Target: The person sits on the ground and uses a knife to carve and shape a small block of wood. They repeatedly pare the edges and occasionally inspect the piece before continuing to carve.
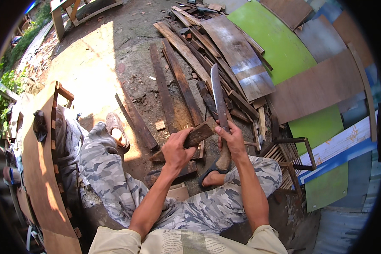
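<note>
Our left hand [176, 149] is clamped on a short dark weathered wooden block [197, 134]; our right hand [231, 141] grips a long rusty steel machete [218, 94], blade upright, just beside it.

Looks like an outdoor backyard wood yard: bare dirt ground [114, 55], a heap of old planks [199, 55], plywood sheets [317, 86] leaning around, and a rough wooden frame [72, 8] out back.

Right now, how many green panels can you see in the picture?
2. One large green panel lies at the top, right of the plank pile. Another green panel stands lower right, partly covered by a brown board and a blue-edged board. More may be hidden.
</note>
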Demonstrator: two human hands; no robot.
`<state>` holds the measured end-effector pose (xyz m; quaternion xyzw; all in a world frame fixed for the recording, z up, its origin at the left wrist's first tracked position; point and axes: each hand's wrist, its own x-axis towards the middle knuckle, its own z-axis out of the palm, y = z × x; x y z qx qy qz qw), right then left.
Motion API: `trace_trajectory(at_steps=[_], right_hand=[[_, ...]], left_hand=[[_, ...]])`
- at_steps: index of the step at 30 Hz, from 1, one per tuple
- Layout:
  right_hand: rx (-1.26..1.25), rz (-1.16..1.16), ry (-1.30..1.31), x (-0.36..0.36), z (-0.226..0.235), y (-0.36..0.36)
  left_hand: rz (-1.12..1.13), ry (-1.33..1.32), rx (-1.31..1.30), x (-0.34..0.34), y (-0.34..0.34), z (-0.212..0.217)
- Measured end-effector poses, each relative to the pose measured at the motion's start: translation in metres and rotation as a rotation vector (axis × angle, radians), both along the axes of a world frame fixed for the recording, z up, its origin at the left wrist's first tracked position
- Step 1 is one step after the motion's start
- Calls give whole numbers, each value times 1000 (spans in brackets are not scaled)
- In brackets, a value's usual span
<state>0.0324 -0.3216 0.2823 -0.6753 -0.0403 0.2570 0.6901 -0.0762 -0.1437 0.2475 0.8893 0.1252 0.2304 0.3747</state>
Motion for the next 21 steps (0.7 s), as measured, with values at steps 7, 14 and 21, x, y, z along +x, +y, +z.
trace_trajectory(at_steps=[7, 14, 21], right_hand=[[28, 40, -44, 2, -1, -1], [127, 73, -22, -2, 3, 5], [184, 115, 1, -4, 2, 9]], left_hand=[[-112, 49, -99, -1, 5, 8], [-303, -27, -627, 1, 4, -4], [-380, 167, -1430, -3, 23, -53]])
